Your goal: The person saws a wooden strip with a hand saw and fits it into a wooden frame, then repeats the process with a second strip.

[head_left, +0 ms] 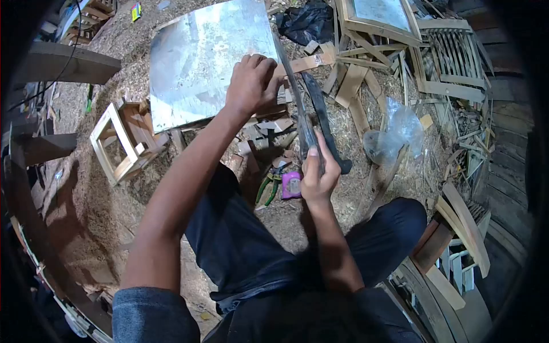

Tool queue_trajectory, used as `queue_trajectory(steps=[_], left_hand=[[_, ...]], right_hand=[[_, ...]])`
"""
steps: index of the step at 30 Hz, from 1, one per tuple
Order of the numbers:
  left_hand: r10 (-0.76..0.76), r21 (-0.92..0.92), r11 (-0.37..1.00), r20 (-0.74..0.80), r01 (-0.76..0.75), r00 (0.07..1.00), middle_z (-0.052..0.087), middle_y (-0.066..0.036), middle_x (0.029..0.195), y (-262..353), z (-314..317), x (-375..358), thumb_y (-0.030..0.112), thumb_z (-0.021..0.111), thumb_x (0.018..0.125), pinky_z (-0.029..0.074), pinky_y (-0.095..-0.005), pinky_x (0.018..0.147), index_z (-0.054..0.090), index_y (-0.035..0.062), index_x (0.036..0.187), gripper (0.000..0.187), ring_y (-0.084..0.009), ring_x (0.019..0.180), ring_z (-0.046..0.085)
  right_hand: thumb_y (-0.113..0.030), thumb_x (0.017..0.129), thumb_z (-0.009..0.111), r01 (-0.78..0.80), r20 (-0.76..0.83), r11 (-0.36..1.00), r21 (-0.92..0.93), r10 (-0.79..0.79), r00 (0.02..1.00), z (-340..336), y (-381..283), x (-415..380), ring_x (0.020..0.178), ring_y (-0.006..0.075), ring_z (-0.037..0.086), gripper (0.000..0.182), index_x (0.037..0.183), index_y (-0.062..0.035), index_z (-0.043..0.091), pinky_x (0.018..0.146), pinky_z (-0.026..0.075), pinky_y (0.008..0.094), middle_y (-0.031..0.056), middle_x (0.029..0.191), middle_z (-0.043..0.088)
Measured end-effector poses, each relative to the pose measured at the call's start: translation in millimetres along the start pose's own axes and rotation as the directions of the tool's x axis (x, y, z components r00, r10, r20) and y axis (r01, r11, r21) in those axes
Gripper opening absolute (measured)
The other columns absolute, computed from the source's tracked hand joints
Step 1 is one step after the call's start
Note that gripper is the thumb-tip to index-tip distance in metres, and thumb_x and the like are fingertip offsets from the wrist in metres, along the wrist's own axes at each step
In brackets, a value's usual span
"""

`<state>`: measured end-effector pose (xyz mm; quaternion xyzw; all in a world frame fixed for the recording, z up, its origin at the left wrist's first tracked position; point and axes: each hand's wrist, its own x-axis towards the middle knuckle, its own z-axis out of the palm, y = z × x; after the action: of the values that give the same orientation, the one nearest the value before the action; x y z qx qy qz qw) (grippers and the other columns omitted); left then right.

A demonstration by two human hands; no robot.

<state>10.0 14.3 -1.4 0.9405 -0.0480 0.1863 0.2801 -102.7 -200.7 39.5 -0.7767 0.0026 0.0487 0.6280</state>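
Note:
My left hand (251,86) is closed, knuckles up, over the right edge of a scuffed silvery metal sheet (200,63). Its fingertips are hidden, so what they grip does not show. A long, narrow grey strip (298,103) runs down along that edge. Around the strip's lower end my right hand (320,174) is closed, thumb lying along it. Just right of the strip lies a black strip-like piece (320,111), its end near my right fingers. Below, between my knees, are a pink tape measure (291,186) and green-handled pliers (269,184).
Sawdust and wood scraps cover the ground. A small wooden frame (120,140) stands left of the sheet. Wooden frames and slats (377,34) crowd the upper right, with a clear plastic bag (394,137) below. Black plastic (306,23) lies behind. Boards (452,240) are piled right of my knee.

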Motion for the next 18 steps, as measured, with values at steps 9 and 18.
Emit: queue_trajectory(steps=[9, 18], left_hand=[[0.131, -0.036, 0.991, 0.099, -0.128, 0.987, 0.061, -0.014, 0.108, -3, -7, -5, 0.022, 0.067, 0.083, 0.044, -0.0447, 0.091, 0.064, 0.0044, 0.112, 0.034, -0.0349, 0.102, 0.055], [0.084, -0.022, 0.996, 0.034, -0.083, 0.996, 0.062, -0.015, 0.107, -3, 0, -2, 0.022, 0.068, 0.086, 0.045, -0.0449, 0.088, 0.065, 0.0038, 0.112, 0.032, -0.0356, 0.101, 0.056]], right_hand=[[-0.023, 0.101, 0.053, 0.042, 0.012, 0.999, -0.016, -0.042, 0.999, 14, -12, 27, 0.063, 0.008, 0.049, 0.041, 0.134, -0.0003, 0.058, 0.055, 0.039, 0.0262, -0.0011, 0.071, 0.054], [-0.018, 0.101, 0.051, -0.042, 0.029, 0.991, 0.124, 0.039, 0.999, -3, -2, -2, 0.071, 0.0089, 0.058, 0.043, 0.136, 0.0066, 0.055, 0.062, 0.046, 0.0243, 0.0087, 0.091, 0.069]])
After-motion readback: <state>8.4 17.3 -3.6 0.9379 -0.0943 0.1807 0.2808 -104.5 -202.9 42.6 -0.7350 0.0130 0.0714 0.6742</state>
